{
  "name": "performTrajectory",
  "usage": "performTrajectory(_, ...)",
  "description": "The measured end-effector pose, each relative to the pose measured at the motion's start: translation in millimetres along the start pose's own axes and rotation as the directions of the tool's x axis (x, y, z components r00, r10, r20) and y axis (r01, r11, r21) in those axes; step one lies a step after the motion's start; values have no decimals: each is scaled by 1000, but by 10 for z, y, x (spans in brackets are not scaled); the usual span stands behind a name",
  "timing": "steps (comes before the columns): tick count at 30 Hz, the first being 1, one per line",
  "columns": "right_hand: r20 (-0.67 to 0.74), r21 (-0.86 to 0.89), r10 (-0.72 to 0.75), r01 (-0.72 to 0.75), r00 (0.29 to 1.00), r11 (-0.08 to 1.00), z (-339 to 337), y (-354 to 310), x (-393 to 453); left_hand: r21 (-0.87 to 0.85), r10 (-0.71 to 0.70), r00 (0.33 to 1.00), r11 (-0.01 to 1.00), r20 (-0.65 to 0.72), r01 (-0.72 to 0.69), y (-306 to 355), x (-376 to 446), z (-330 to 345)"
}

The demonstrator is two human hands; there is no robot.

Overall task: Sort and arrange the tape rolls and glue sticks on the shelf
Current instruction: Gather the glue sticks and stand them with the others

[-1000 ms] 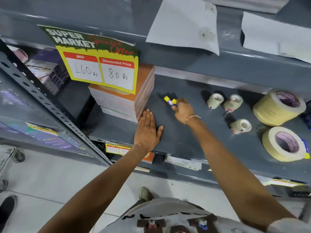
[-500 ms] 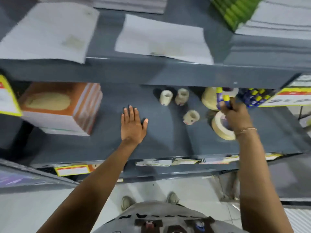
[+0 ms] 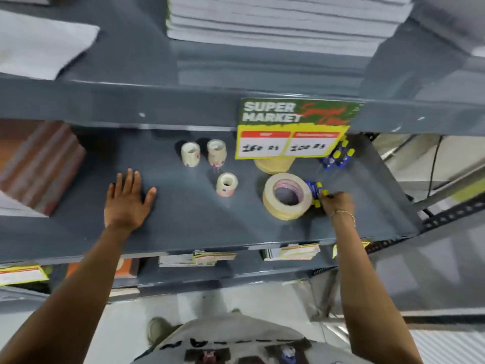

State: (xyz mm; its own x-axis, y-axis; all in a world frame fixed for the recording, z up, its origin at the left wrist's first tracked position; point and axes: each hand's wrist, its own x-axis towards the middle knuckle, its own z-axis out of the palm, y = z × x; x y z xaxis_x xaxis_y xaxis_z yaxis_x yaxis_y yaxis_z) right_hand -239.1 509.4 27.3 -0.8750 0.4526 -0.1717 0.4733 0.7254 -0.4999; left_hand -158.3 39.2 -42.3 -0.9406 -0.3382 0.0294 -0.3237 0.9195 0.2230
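Note:
On the grey shelf (image 3: 183,216) three small cream tape rolls (image 3: 190,154), (image 3: 216,152), (image 3: 227,184) stand in the middle. A big cream tape roll (image 3: 286,196) lies to their right, with another large tape roll (image 3: 273,165) half hidden behind the price sign. My right hand (image 3: 337,204) is closed on blue-and-yellow glue sticks (image 3: 316,191), just right of the big roll. More glue sticks (image 3: 338,156) stand at the back right. My left hand (image 3: 127,199) lies flat and open on the shelf, left of the small rolls.
A green-and-yellow price sign (image 3: 292,128) hangs from the upper shelf edge. Stacked orange-and-white books (image 3: 39,166) fill the shelf's left end. Paper stacks (image 3: 283,22) lie on the shelf above. The perforated right upright (image 3: 446,216) bounds the shelf. Labels and booklets sit below.
My right hand carried the glue sticks from the shelf's left part to the right side and lowered them beside the big tape roll. My left hand stayed flat on the shelf.

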Motion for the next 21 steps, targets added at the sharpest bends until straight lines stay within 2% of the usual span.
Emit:
performTrajectory(4, 61, 46, -19, 16, 998, 999, -30, 73, 93, -37, -184, 983, 982, 9, 184, 295, -84, 17)
performTrajectory(6, 41, 67, -25, 22, 999, 998, -59, 74, 118, -78, -244, 970, 967, 13, 244, 548, -127, 22)
performTrajectory(10, -57, 139, 25, -16, 998, 990, -92, 55, 152, -101, -216, 976, 972, -5, 214, 906, -237, 92)
performTrajectory(17, -10, 208, 40, -37, 999, 977, -59, 18, 169, -106, -188, 981, 977, -40, 183, 912, -266, 92)
performTrajectory(21, -6, 166, 15, -14, 1000, 986, -81, -17, 144, -96, -183, 983, 979, -32, 179, 898, -279, 94)
